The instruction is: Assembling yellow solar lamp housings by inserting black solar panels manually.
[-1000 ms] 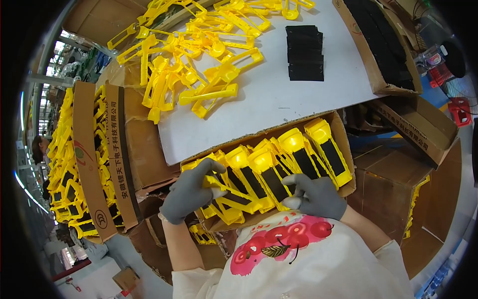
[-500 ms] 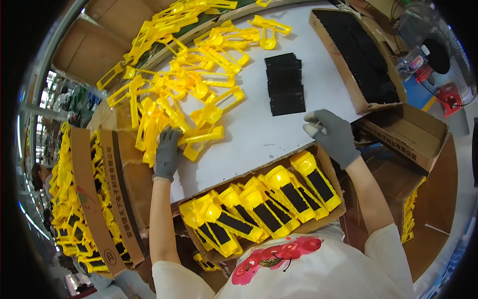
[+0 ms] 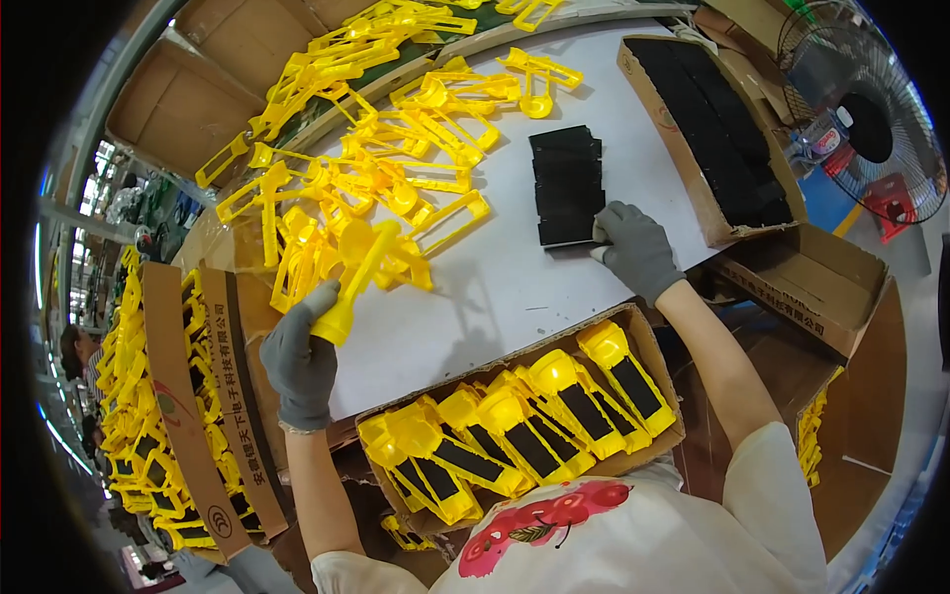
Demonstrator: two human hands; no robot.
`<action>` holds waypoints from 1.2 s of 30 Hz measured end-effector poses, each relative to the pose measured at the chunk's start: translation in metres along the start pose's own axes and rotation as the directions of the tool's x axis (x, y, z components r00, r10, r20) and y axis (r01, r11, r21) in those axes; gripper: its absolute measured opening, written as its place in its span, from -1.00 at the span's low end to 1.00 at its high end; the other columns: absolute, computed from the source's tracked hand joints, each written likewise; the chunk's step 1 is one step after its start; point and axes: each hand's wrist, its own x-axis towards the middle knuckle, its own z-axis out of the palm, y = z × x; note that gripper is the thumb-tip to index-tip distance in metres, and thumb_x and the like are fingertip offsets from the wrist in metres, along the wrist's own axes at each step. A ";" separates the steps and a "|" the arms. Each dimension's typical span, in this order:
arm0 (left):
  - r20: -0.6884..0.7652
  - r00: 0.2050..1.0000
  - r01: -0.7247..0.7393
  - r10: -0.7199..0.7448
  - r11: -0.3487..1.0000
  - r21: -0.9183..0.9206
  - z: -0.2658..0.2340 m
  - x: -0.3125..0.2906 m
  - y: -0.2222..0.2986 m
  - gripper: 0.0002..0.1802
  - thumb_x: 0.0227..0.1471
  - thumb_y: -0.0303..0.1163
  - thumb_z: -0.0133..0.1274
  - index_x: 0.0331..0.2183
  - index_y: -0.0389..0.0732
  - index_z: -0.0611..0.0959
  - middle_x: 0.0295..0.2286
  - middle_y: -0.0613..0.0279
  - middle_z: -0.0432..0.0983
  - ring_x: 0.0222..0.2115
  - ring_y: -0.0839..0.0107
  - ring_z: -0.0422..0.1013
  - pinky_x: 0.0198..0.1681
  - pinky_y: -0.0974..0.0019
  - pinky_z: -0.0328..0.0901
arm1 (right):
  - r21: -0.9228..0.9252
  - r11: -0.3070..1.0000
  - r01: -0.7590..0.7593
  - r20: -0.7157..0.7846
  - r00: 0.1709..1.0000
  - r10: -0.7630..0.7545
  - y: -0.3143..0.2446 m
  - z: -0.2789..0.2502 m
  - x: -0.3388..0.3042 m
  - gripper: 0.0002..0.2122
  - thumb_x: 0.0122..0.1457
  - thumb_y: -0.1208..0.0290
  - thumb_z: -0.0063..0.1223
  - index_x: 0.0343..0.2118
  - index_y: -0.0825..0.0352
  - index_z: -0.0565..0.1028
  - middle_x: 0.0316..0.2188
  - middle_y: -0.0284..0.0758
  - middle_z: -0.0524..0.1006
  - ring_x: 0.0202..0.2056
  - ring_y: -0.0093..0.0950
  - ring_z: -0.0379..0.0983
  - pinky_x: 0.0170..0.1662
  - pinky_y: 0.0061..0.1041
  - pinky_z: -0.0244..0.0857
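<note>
My left hand (image 3: 304,358), in a grey glove, grips one end of a yellow plastic frame (image 3: 362,277) and holds it tilted above the table. Behind it, more yellow frames (image 3: 396,193) lie heaped on the left of the white table (image 3: 510,287). My right hand (image 3: 637,249), gloved too, has its fingers closed at the lower right corner of a stack of thin black panels (image 3: 569,188); its fingertips are partly hidden. Close in front of me, a carton (image 3: 648,436) holds several yellow frames with black panels (image 3: 529,426) set in them.
An open box of black panels (image 3: 708,129) stands at the far right, beside a fan (image 3: 871,129) and a plastic bottle (image 3: 826,134). Cardboard boxes (image 3: 802,272) flank the table's right edge. At left stands a carton (image 3: 188,406) full of yellow frames.
My left hand has lifted a yellow frame off the heap and moved toward me and left. My right hand has moved left to the black stack and closed at its corner.
</note>
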 end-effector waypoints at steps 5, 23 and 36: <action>-0.231 0.973 -0.008 0.003 1.000 -0.024 -0.007 0.000 0.016 -0.74 -0.12 -0.70 0.10 -0.28 -0.34 0.64 -0.35 0.07 0.62 -0.34 0.27 0.56 -0.23 0.32 0.42 | 0.349 0.935 -0.064 -0.121 0.986 0.112 -0.016 -0.017 -0.020 -0.78 0.08 0.38 0.19 -0.33 0.30 0.37 -0.54 -0.32 0.55 -0.53 -0.31 0.51 -0.44 -0.43 0.36; -0.074 0.929 0.299 -0.363 0.853 -0.429 0.029 -0.020 -0.007 -0.71 -0.01 -0.72 0.00 -0.19 -0.35 0.61 -0.28 0.18 0.57 -0.29 0.52 0.45 -0.19 0.45 0.37 | 0.778 0.624 -0.072 -0.021 0.990 0.141 -0.080 -0.055 -0.087 -0.82 0.15 0.48 0.11 -0.21 0.41 0.46 -0.49 -0.34 0.58 -0.43 -0.65 0.52 -0.33 -0.66 0.37; 0.522 0.515 0.343 -0.680 -0.395 -0.852 0.028 -0.034 -0.021 -0.61 0.13 -0.52 -0.06 -0.01 -0.46 0.38 -0.12 -0.11 0.47 -0.21 0.16 0.50 -0.18 0.38 0.50 | 0.772 0.620 -0.141 0.072 0.988 0.135 -0.085 -0.056 -0.105 -0.80 0.14 0.44 0.13 -0.22 0.40 0.47 -0.44 -0.28 0.59 -0.42 -0.57 0.57 -0.32 -0.63 0.40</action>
